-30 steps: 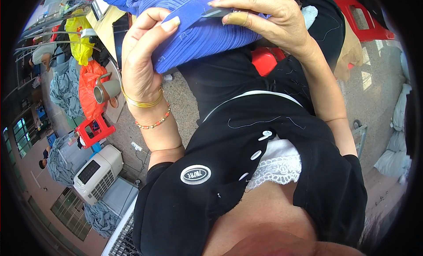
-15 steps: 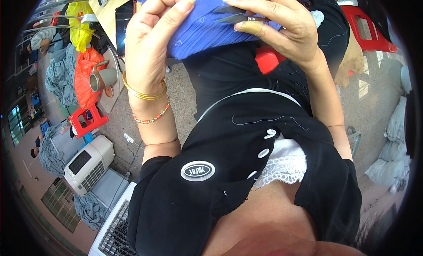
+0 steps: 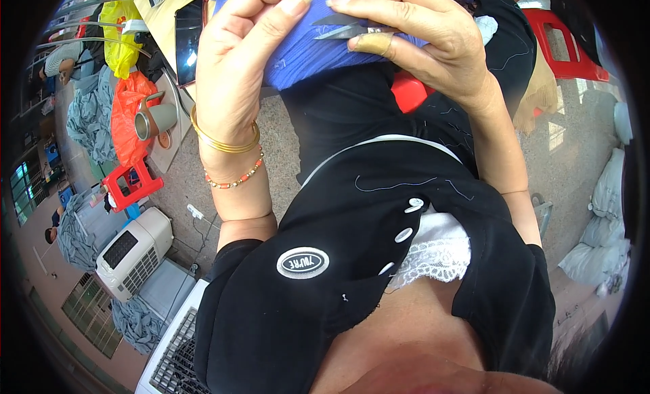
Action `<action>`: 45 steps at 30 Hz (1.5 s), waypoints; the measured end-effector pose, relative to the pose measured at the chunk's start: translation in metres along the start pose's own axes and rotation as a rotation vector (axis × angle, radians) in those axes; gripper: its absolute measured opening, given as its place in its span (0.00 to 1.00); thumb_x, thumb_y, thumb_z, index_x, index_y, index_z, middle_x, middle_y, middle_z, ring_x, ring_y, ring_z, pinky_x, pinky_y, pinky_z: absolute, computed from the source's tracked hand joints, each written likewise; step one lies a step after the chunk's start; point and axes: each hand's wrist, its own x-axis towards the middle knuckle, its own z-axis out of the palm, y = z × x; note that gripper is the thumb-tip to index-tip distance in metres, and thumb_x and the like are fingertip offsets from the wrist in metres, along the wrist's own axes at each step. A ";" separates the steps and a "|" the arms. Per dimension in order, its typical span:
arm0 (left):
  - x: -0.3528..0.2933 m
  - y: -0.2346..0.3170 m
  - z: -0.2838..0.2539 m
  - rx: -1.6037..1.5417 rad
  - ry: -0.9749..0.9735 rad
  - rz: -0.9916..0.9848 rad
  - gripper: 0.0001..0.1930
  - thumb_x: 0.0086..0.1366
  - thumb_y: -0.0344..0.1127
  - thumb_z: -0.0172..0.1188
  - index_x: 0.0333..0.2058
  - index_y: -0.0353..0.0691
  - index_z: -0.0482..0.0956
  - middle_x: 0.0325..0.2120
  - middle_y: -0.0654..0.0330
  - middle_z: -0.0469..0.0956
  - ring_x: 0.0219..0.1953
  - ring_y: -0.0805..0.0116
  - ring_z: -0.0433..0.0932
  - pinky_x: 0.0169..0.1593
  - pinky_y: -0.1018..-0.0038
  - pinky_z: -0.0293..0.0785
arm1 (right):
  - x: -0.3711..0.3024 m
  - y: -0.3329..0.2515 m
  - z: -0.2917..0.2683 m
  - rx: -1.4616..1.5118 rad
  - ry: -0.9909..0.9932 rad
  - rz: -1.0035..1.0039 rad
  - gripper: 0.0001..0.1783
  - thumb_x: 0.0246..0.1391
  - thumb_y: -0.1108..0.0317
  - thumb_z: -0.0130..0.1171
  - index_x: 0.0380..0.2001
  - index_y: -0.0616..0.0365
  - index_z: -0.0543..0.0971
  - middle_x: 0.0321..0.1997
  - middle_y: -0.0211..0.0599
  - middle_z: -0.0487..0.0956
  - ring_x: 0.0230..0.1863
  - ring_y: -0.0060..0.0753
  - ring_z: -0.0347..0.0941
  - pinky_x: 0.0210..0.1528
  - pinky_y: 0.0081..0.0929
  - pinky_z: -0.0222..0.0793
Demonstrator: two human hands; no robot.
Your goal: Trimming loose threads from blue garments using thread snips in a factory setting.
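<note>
Across the top of the view lies a blue ribbed cloth (image 3: 305, 67), over my lap. My left hand (image 3: 237, 62), with gold bangles and a beaded bracelet at the wrist, pinches the cloth between thumb and fingers. My right hand (image 3: 443, 45) is closed on a pair of thread snips (image 3: 340, 32). Their dark blades point left over the cloth, parted, with the tips a little short of my left fingertips. A tan strip wraps the right thumb. Whether a thread lies between the blades is too small to tell.
A dark phone (image 3: 190, 42) rests on the table left of my left hand. Further left are a mug (image 3: 157, 120), a red bag (image 3: 128, 109), a yellow bag (image 3: 116, 35), a red stool (image 3: 139, 184) and a white air cooler (image 3: 135, 252). Another red stool (image 3: 575, 67) stands at right.
The snips and my right hand have shifted a little left and down across the cloth. My left hand has moved slightly to the right, still pinching the cloth.
</note>
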 end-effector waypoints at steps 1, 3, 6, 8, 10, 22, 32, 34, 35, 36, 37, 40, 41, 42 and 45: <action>0.000 0.001 0.001 0.007 0.008 -0.003 0.09 0.72 0.32 0.60 0.47 0.35 0.80 0.39 0.63 0.82 0.40 0.80 0.81 0.45 0.83 0.77 | 0.000 0.000 0.000 0.000 0.000 0.001 0.22 0.48 0.68 0.75 0.49 0.57 0.85 0.27 0.33 0.75 0.27 0.30 0.71 0.29 0.26 0.66; 0.000 0.001 0.002 0.013 0.016 -0.007 0.09 0.72 0.32 0.60 0.47 0.35 0.81 0.39 0.63 0.82 0.40 0.80 0.81 0.45 0.84 0.77 | 0.000 0.000 -0.001 -0.031 -0.020 0.003 0.22 0.48 0.68 0.75 0.49 0.57 0.85 0.27 0.33 0.75 0.27 0.30 0.71 0.29 0.26 0.66; 0.000 0.001 0.000 0.033 0.031 -0.005 0.09 0.71 0.32 0.60 0.47 0.36 0.81 0.39 0.63 0.83 0.40 0.80 0.81 0.46 0.84 0.77 | 0.001 -0.001 -0.001 -0.019 -0.033 0.009 0.22 0.48 0.69 0.75 0.49 0.57 0.85 0.28 0.34 0.76 0.27 0.30 0.71 0.29 0.26 0.66; 0.002 -0.001 -0.003 0.039 0.006 0.004 0.09 0.71 0.32 0.60 0.47 0.36 0.81 0.39 0.64 0.83 0.41 0.80 0.81 0.45 0.83 0.76 | 0.001 0.000 -0.001 -0.003 -0.027 0.004 0.22 0.48 0.69 0.74 0.49 0.57 0.85 0.28 0.34 0.76 0.27 0.30 0.72 0.30 0.26 0.67; 0.002 -0.001 -0.002 0.034 0.001 0.005 0.09 0.71 0.32 0.60 0.47 0.36 0.81 0.39 0.64 0.83 0.40 0.80 0.81 0.45 0.83 0.76 | 0.001 0.001 -0.001 0.014 -0.021 -0.003 0.22 0.48 0.70 0.74 0.49 0.57 0.85 0.28 0.35 0.76 0.27 0.30 0.72 0.30 0.26 0.67; 0.002 -0.001 -0.004 0.014 -0.028 -0.027 0.10 0.72 0.33 0.60 0.47 0.36 0.80 0.39 0.63 0.82 0.40 0.80 0.81 0.46 0.83 0.76 | -0.001 0.002 -0.002 0.163 -0.038 0.048 0.22 0.49 0.73 0.73 0.49 0.61 0.85 0.29 0.36 0.77 0.28 0.29 0.72 0.31 0.25 0.66; 0.003 -0.002 -0.004 0.000 -0.038 -0.004 0.09 0.72 0.32 0.60 0.47 0.35 0.80 0.40 0.63 0.82 0.41 0.80 0.81 0.47 0.84 0.76 | 0.003 0.000 -0.003 0.087 -0.056 0.022 0.21 0.49 0.73 0.74 0.48 0.60 0.85 0.28 0.36 0.77 0.27 0.30 0.72 0.30 0.25 0.67; 0.004 -0.003 -0.004 0.008 -0.035 0.000 0.09 0.72 0.31 0.60 0.47 0.35 0.80 0.40 0.63 0.82 0.41 0.80 0.81 0.47 0.84 0.76 | 0.004 0.000 -0.003 0.047 -0.053 0.011 0.21 0.48 0.73 0.74 0.48 0.60 0.85 0.28 0.36 0.77 0.27 0.30 0.72 0.30 0.25 0.67; 0.004 -0.003 -0.004 0.016 -0.033 0.004 0.09 0.72 0.31 0.60 0.47 0.35 0.80 0.40 0.63 0.83 0.41 0.80 0.81 0.47 0.83 0.76 | 0.004 0.000 -0.002 0.051 -0.039 -0.001 0.20 0.48 0.73 0.74 0.47 0.60 0.85 0.28 0.36 0.77 0.27 0.30 0.73 0.29 0.26 0.67; 0.004 -0.003 -0.004 0.016 -0.032 0.005 0.09 0.72 0.31 0.60 0.47 0.35 0.80 0.40 0.63 0.83 0.41 0.80 0.81 0.47 0.83 0.76 | 0.004 0.001 -0.002 0.056 -0.026 -0.013 0.20 0.48 0.73 0.74 0.47 0.60 0.85 0.27 0.36 0.78 0.26 0.30 0.73 0.29 0.26 0.67; 0.005 -0.003 -0.004 0.014 -0.040 0.005 0.09 0.71 0.31 0.60 0.47 0.35 0.80 0.40 0.63 0.83 0.41 0.80 0.81 0.47 0.83 0.76 | 0.003 0.001 -0.002 0.055 -0.027 -0.013 0.20 0.48 0.73 0.74 0.47 0.60 0.85 0.27 0.36 0.78 0.26 0.30 0.73 0.29 0.26 0.67; 0.005 -0.003 -0.004 0.013 -0.038 0.007 0.09 0.72 0.31 0.60 0.47 0.35 0.80 0.40 0.62 0.83 0.41 0.80 0.81 0.46 0.84 0.76 | 0.002 0.003 -0.002 0.062 -0.011 -0.026 0.20 0.47 0.73 0.74 0.47 0.60 0.86 0.28 0.36 0.78 0.26 0.30 0.73 0.28 0.26 0.67; 0.004 -0.003 -0.003 0.014 -0.029 0.009 0.09 0.72 0.31 0.60 0.47 0.35 0.80 0.40 0.62 0.83 0.41 0.80 0.81 0.46 0.84 0.76 | 0.002 0.003 -0.002 0.060 -0.012 -0.028 0.20 0.47 0.74 0.74 0.47 0.61 0.85 0.28 0.36 0.78 0.26 0.29 0.73 0.29 0.25 0.67; 0.004 -0.003 -0.003 0.014 -0.026 0.011 0.09 0.72 0.31 0.60 0.47 0.35 0.80 0.40 0.62 0.83 0.41 0.80 0.81 0.46 0.84 0.76 | 0.002 0.004 -0.002 0.057 -0.014 -0.031 0.21 0.47 0.74 0.74 0.47 0.62 0.85 0.28 0.35 0.79 0.26 0.28 0.72 0.30 0.24 0.67; 0.004 0.003 0.006 -0.013 -0.041 -0.019 0.11 0.71 0.33 0.62 0.48 0.35 0.81 0.41 0.62 0.83 0.42 0.79 0.81 0.49 0.83 0.75 | -0.002 0.001 0.000 0.216 0.082 0.104 0.21 0.47 0.75 0.74 0.47 0.65 0.85 0.29 0.33 0.78 0.28 0.24 0.71 0.31 0.21 0.65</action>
